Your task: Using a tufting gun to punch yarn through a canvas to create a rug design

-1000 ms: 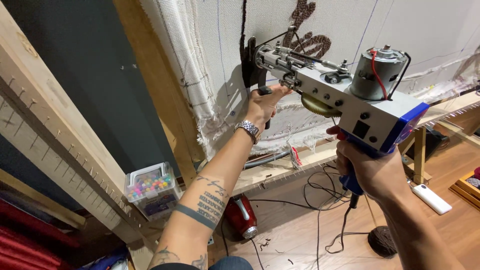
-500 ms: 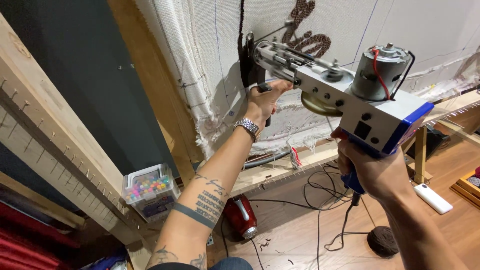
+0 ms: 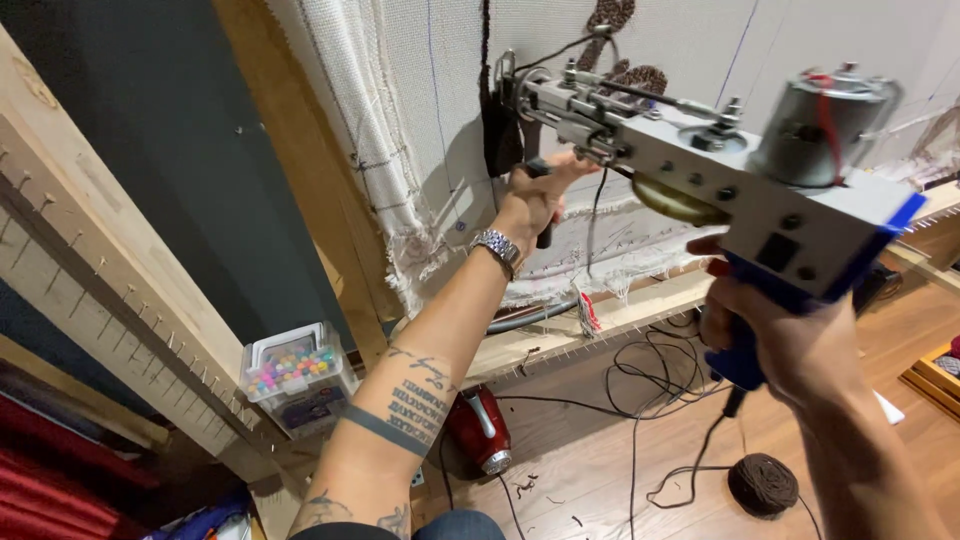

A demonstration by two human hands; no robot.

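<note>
My right hand (image 3: 790,345) is wrapped around the blue grip of the one tufting gun (image 3: 740,190), which fills the upper right of the frame, its needle end pressed to the white backing cloth (image 3: 420,110) at upper centre. My left hand (image 3: 535,195) reaches up from the lower middle, fingers (image 3: 565,165) curled shut on the gun's black front handle just below the nose — one wristwatch (image 3: 497,245) on that wrist. One strip of dark brown pile (image 3: 500,135) runs down the cloth beside the needle. Lower in the frame I count one clear box of coloured bits (image 3: 298,375) at the left, one red appliance (image 3: 480,430) on the floor at the centre, and one ball of brown yarn (image 3: 762,483) at lower right — black cords (image 3: 640,400) tangled between
</note>
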